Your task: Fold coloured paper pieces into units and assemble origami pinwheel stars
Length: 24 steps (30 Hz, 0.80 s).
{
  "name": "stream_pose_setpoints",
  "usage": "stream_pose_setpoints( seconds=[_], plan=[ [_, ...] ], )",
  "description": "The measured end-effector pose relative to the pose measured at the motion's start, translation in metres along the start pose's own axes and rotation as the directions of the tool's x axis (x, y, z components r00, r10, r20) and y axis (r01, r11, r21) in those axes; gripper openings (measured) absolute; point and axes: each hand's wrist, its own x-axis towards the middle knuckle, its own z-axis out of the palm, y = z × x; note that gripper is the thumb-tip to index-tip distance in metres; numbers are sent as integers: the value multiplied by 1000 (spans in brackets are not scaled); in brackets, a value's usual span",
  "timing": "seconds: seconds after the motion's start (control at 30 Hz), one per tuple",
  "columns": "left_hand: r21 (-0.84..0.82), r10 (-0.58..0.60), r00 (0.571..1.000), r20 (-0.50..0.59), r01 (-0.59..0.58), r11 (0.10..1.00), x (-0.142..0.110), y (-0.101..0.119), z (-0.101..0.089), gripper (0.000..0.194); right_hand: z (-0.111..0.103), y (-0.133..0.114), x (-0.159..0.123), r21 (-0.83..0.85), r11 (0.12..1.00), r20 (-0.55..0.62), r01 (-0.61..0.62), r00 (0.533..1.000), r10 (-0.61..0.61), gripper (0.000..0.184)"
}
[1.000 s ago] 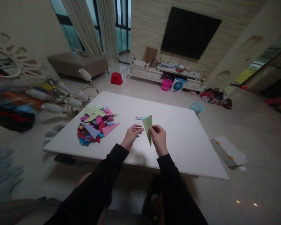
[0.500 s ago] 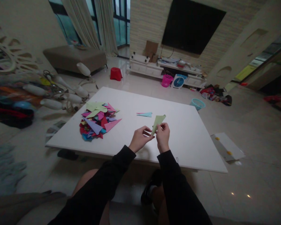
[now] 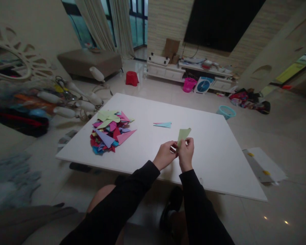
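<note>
Both of my hands pinch a light green folded paper piece just above the white table. My left hand grips its lower end with closed fingers. My right hand holds it from the right, fingers closed too. The paper's upper end sticks up above my fingers. A small blue and pink folded piece lies on the table beyond my hands. A heap of colourful paper triangles sits at the table's left side.
A chandelier-like lamp with white bulbs lies on the floor left of the table. A white board lies on the floor at right. Farther off are a red stool, a turquoise basket and a TV cabinet.
The green paper was turned from hanging point-down to pointing up, and my hands came together on it. The view shifted slightly, so the hands now sit a little further right.
</note>
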Motion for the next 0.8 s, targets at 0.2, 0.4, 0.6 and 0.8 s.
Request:
stream_pose_setpoints(
  seconds=[0.2, 0.4, 0.6, 0.8],
  plan=[
    [-34, -66, 997, -34, 65, 997, 12, -5, -5, 23, 8, 1, 5, 43, 997, 109, -69, 992, 64, 29],
    [-247, -172, 985, -12, 164, 955, 23, -11, -13, 15, 1, 6, 13, 55, 997, 92, 48, 994, -53, 29],
    [-459, -238, 970, -41, 193, 867, 21, -6, -13, 39, -1, 0, 4, 161, 987, -11, -25, 1000, 27, 39],
    [-646, -291, 956, 43, 249, 721, 9, 2, -13, 42, -7, -8, -3, 236, 967, 19, -96, 995, 94, 33]
  ],
)
